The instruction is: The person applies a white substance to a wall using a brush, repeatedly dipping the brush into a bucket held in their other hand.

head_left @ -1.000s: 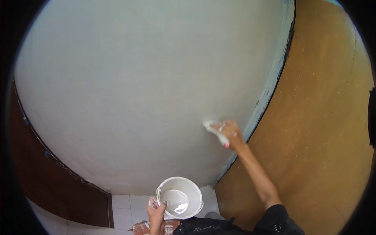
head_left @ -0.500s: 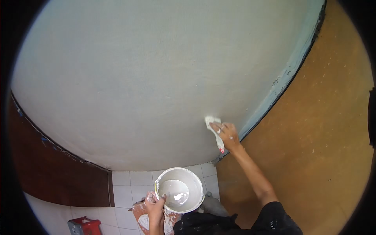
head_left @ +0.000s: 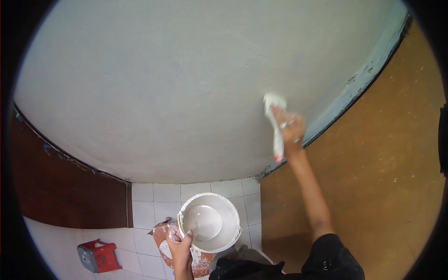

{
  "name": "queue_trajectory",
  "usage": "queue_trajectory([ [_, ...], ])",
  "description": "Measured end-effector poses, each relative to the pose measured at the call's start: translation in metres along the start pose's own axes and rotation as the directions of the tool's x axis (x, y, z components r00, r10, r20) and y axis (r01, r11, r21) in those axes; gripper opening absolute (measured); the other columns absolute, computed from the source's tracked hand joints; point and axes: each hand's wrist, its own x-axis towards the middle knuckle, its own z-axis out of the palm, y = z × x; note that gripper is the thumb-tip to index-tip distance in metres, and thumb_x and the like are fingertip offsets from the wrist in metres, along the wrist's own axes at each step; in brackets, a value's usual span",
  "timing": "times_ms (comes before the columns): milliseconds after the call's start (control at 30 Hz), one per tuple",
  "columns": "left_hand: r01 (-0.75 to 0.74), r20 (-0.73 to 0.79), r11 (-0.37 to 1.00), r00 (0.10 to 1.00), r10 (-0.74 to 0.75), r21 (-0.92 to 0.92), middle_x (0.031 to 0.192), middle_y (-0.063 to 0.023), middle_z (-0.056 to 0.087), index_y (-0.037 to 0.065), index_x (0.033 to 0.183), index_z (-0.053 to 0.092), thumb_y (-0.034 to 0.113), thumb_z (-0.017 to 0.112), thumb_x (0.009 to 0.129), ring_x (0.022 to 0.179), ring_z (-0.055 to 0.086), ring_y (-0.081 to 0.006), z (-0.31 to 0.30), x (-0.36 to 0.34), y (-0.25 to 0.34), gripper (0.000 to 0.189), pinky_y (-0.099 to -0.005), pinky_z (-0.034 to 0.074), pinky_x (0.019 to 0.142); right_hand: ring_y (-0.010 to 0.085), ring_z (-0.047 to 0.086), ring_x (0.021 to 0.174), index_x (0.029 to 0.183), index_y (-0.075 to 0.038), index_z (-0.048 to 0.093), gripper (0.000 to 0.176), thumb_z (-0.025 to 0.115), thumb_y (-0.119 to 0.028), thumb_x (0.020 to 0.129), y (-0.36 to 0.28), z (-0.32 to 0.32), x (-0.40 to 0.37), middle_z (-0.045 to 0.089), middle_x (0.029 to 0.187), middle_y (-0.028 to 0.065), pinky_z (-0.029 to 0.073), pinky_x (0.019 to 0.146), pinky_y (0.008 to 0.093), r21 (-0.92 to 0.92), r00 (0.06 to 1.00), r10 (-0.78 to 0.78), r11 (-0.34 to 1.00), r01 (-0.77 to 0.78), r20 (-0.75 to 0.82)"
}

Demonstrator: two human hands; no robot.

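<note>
My right hand (head_left: pixel 292 129) is closed around the white, red-tipped handle of a paintbrush (head_left: pixel 276 122). The brush's bristles are against, or very close to, the pale ceiling-like panel (head_left: pixel 163 93); motion blurs them slightly. Low in the view, my left hand (head_left: pixel 180 243) grips the rim of a white bucket (head_left: pixel 228 224), thumb over the edge and fingers outside. Inside the bucket lies a pool of whitish paint. White smears mark both hands.
An ochre wall (head_left: pixel 354 186) rises on the right and a dark brown panel (head_left: pixel 70 196) on the left. A paint-spattered orange-brown stool or board (head_left: pixel 200 267) is beneath the bucket. A red and grey stool (head_left: pixel 100 255) stands lower left on white tiles (head_left: pixel 142 192).
My right hand has moved the brush upward and slightly right across the pale surface. The bucket has shifted slightly left and up in the view, which has tilted a little.
</note>
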Motion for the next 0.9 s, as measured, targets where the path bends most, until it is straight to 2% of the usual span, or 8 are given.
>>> queue_trajectory([
  [100, -0.039, -0.028, 0.999, 0.999, 0.038, -0.030, 0.098, -0.0072, 0.065, 0.001, 0.103, 0.056, -0.011, 0.065, 0.080, 0.087, 0.061, -0.0124, -0.003, -0.008, -0.015, 0.027, -0.0273, 0.049, 0.081, 0.0214, 0.058, 0.100, 0.136, -0.021, 0.062, 0.054, 0.062, -0.007, 0.084, -0.027, 0.055, -0.116, 0.065, 0.122, -0.0005, 0.044, 0.089, 0.0395, 0.125, 0.972, -0.039, 0.992, 0.010, 0.233],
  [200, -0.028, -0.042, 0.999, 0.999, 0.027, -0.028, 0.100, -0.0081, 0.065, 0.000, 0.106, 0.056, -0.011, 0.065, 0.080, 0.089, 0.062, -0.0129, -0.020, -0.021, -0.040, 0.030, -0.0282, 0.050, 0.082, 0.0226, 0.058, 0.100, 0.137, -0.023, 0.060, 0.055, 0.061, -0.008, 0.084, -0.029, 0.068, -0.160, 0.065, 0.121, 0.0010, 0.044, 0.088, 0.0401, 0.268, 0.918, -0.060, 0.962, -0.052, 0.393],
  [300, -0.007, -0.059, 1.000, 0.998, 0.006, -0.022, 0.102, -0.0091, 0.066, 0.000, 0.108, 0.055, -0.010, 0.065, 0.080, 0.091, 0.063, -0.0139, -0.034, -0.039, -0.059, 0.032, -0.0291, 0.050, 0.084, 0.0237, 0.058, 0.099, 0.138, -0.024, 0.059, 0.059, 0.063, -0.006, 0.082, -0.009, 0.056, -0.124, 0.065, 0.120, 0.0016, 0.044, 0.088, 0.0397, 0.140, 0.940, -0.024, 0.990, -0.025, 0.341],
  [467, 0.023, -0.116, 0.999, 0.993, -0.027, -0.042, 0.105, -0.0105, 0.066, -0.001, 0.110, 0.055, -0.010, 0.066, 0.080, 0.095, 0.064, -0.0159, -0.036, -0.062, -0.074, 0.033, -0.0305, 0.050, 0.088, 0.0234, 0.057, 0.097, 0.137, -0.025, 0.061, 0.065, 0.068, -0.004, 0.076, -0.003, 0.011, -0.024, 0.065, 0.121, -0.0028, 0.044, 0.087, 0.0380, 0.193, 0.996, 0.039, 0.981, -0.022, -0.083],
  [567, 0.065, -0.122, 0.998, 0.990, -0.066, -0.012, 0.104, -0.0103, 0.066, -0.001, 0.112, 0.055, -0.010, 0.065, 0.080, 0.095, 0.064, -0.0159, -0.066, -0.064, -0.123, 0.035, -0.0304, 0.051, 0.089, 0.0225, 0.057, 0.096, 0.137, -0.027, 0.061, 0.062, 0.067, -0.005, 0.078, -0.024, 0.039, -0.069, 0.065, 0.122, -0.0048, 0.043, 0.087, 0.0384, 0.085, 0.996, 0.071, 0.994, -0.066, -0.049],
  [633, 0.061, -0.124, 0.998, 0.991, -0.058, 0.018, 0.114, -0.0118, 0.063, -0.003, 0.123, 0.054, -0.003, 0.070, 0.084, 0.103, 0.061, -0.0197, -0.072, -0.064, -0.135, 0.042, -0.0325, 0.050, 0.090, 0.0241, 0.058, 0.101, 0.134, -0.023, 0.063, 0.057, 0.067, -0.007, 0.080, -0.041, 0.082, -0.140, 0.066, 0.124, -0.0006, 0.043, 0.091, 0.0390, 0.040, 0.997, 0.031, 0.999, -0.034, 0.071],
  [800, 0.159, -0.174, 0.974, 0.976, -0.130, 0.162, 0.126, -0.0152, 0.060, -0.006, 0.136, 0.050, 0.000, 0.073, 0.085, 0.114, 0.057, -0.0240, -0.089, -0.065, -0.156, 0.056, -0.0355, 0.049, 0.096, 0.0236, 0.058, 0.109, 0.138, -0.026, 0.059, 0.057, 0.058, -0.005, 0.085, -0.073, 0.121, -0.254, 0.065, 0.124, -0.0003, 0.042, 0.095, 0.0391, 0.235, 0.893, 0.029, 0.961, -0.149, 0.449],
  [900, 0.182, -0.168, 0.964, 0.974, -0.150, 0.192, 0.125, -0.0152, 0.061, -0.006, 0.135, 0.050, 0.001, 0.073, 0.086, 0.112, 0.058, -0.0236, -0.094, -0.067, -0.151, 0.055, -0.0349, 0.049, 0.095, 0.0234, 0.056, 0.104, 0.137, -0.026, 0.061, 0.054, 0.060, -0.008, 0.085, -0.062, 0.114, -0.230, 0.063, 0.124, -0.0020, 0.041, 0.094, 0.0390, 0.179, 0.943, 0.052, 0.977, -0.117, 0.329],
])
